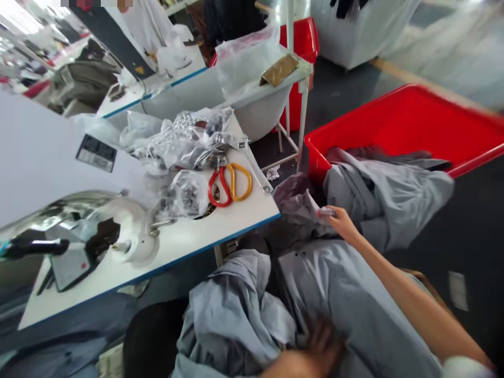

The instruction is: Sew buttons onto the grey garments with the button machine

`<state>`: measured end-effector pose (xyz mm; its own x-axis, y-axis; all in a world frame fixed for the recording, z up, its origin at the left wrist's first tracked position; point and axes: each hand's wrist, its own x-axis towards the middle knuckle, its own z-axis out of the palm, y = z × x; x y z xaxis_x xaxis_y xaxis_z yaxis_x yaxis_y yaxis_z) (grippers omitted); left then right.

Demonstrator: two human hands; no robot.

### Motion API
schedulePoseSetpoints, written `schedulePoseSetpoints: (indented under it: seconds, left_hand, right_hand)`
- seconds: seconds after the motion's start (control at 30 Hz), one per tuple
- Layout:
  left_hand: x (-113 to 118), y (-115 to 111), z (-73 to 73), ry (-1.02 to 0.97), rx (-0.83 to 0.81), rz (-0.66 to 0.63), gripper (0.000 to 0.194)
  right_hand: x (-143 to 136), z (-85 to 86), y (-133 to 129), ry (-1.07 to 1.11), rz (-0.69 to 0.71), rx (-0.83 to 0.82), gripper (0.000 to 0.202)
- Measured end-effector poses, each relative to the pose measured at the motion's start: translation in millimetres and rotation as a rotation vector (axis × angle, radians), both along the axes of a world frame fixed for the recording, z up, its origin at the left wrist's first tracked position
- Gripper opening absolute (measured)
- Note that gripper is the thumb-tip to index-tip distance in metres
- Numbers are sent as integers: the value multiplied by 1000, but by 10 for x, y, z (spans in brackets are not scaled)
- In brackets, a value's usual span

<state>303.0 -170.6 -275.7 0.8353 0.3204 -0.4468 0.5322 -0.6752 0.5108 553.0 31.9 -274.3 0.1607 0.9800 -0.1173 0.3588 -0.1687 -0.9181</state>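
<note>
A large grey garment [331, 283] of thin, slightly shiny cloth lies bunched and draped over my lap. My right hand [342, 223] reaches forward and is closed in a pinch at the cloth's far edge, beside the red bin. Low in the view, my left hand [315, 344] rests on the cloth, blurred by motion, with its fingers apart. Another grey fold [236, 304] is heaped to its left. Red-and-yellow-handled scissors [230, 184] lie on the white table [252, 199], away from both hands.
A red bin [409, 115] stands at the right with grey cloth [386, 184] hanging over its near rim. Clear plastic bags [185, 142] with small parts cover the table. A rounded white machine part [136, 236] sits at its left. Behind is a white trough [260, 110] on legs.
</note>
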Motion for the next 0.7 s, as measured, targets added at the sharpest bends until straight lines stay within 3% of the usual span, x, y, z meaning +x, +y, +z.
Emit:
schedulePoseSetpoints:
  seconds: [0.07,0.13,0.17,0.2,0.27,0.3,0.37,0.43,0.53,0.6,0.63,0.7]
  left_hand:
    - [-125,195,304,-111,-168,86,31]
    - [-245,485,641,-208,-263,357,34]
    - [-296,633,798,-268,-142,535,35]
    - [-341,770,933,-353,26,636,39]
    - [-411,986,1093,-447,260,527,55]
    - [-442,1063,1108,-449,330,433,61]
    - [-517,1165,1014,-409,355,302,54]
    - [-644,1213,819,-326,286,341,41]
    - [-944,1228,541,-303,256,673,34]
    - [-1138,1210,461,-371,291,917,33]
    - [-1203,1191,460,-408,309,1002,33]
    - [-1240,1122,518,-451,324,1057,33]
  right_hand:
    - [-144,582,-563,66,212,51,21]
    - [-361,1114,-1058,19,463,94,16]
    - [-492,1341,-1258,-16,557,130,16]
    - [-636,1533,-1421,-39,619,166,17]
    - [-954,1794,-1650,-3,672,229,15]
    - [-1120,1862,-1728,54,678,253,14]
    - [-1430,1893,-1846,167,668,294,15]
    - [-1653,1824,-1933,193,537,316,19]
    - [-1746,1603,-1982,17,-2,275,23]
    - [-1703,1387,-1936,-104,-300,158,23]
    - [-1684,1262,-1890,-120,-350,67,25]
    - [-1698,1008,-1764,-53,-307,-130,30]
